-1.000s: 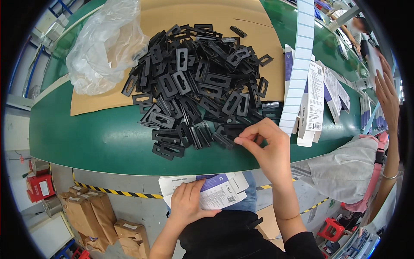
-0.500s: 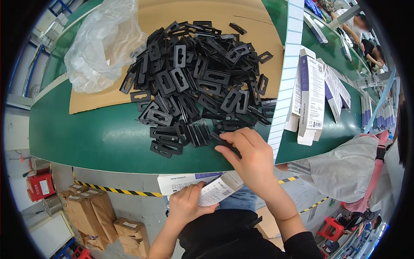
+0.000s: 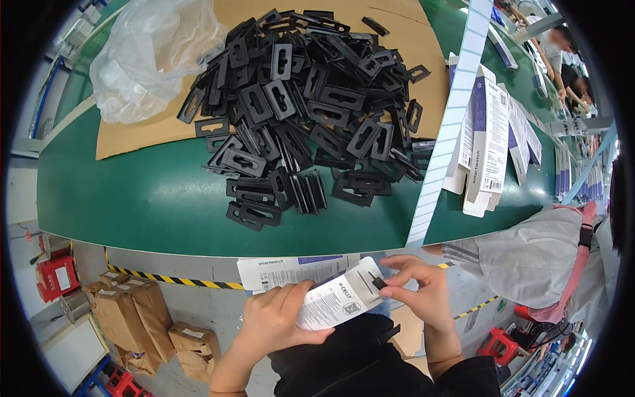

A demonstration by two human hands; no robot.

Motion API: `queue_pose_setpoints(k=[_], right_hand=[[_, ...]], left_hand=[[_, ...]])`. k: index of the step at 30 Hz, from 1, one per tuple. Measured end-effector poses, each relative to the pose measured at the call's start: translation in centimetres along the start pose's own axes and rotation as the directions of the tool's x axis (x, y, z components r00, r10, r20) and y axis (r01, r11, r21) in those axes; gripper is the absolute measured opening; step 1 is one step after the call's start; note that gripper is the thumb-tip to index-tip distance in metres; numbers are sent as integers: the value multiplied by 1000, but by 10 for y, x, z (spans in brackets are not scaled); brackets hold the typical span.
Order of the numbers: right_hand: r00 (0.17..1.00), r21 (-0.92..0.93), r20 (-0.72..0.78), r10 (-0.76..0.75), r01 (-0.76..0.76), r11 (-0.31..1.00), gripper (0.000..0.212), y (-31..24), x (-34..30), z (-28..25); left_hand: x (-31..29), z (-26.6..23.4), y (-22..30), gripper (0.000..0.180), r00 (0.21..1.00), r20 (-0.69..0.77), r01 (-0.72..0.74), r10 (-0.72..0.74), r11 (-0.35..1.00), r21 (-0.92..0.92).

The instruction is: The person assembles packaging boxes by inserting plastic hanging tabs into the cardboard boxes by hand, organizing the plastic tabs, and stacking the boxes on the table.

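Note:
My left hand (image 3: 272,319) is closed around a white and purple carton (image 3: 337,299), held tilted in front of my body below the table edge. Thumb and fingers of my right hand (image 3: 423,290) pinch a small black plastic hang tab (image 3: 379,283) against the slotted end of that carton. Most of this tab is hidden by the fingers and the carton. Another white and purple carton (image 3: 281,270) lies behind the held one, by the table's front edge. On the table rises a heap of black hang tabs (image 3: 331,99), each with a shaped slot.
The heap rests partly on a brown cardboard sheet (image 3: 142,147) over the green table (image 3: 119,205). A clear plastic bag (image 3: 142,66) lies at left. Right of a pale striped divider (image 3: 444,145) are more cartons (image 3: 491,139). A person in a grey sleeve (image 3: 506,255) sits at right.
My right hand has moved from the heap's near edge down to the carton, bringing a black hang tab. The left hand has turned the carton, so its slotted end shows.

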State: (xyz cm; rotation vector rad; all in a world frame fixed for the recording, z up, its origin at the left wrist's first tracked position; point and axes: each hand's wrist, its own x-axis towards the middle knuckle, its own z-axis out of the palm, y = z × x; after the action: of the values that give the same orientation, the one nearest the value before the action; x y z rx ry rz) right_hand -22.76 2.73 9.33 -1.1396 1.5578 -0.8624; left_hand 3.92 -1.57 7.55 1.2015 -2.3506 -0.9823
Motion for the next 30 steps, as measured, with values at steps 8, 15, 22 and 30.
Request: queue_pose_setpoints(k=[8,15,22,30], right_hand=[[950,394,89,300,-310,865,13,12,-14,10],[987,221,-18,162,-154,963,17,16,-24,18],[978,261,-206,37,18,965,44,0,-12,38],[946,400,247,209,-296,867,48,8,-10,16]], left_hand=[[6,-9,11,67,999,15,-49,48,997,54],[6,-7,11,66,997,-24,-68,71,991,111],[7,-12,13,66,992,-26,-114,121,977,179],[7,-11,16,67,992,-18,-123,128,977,175]])
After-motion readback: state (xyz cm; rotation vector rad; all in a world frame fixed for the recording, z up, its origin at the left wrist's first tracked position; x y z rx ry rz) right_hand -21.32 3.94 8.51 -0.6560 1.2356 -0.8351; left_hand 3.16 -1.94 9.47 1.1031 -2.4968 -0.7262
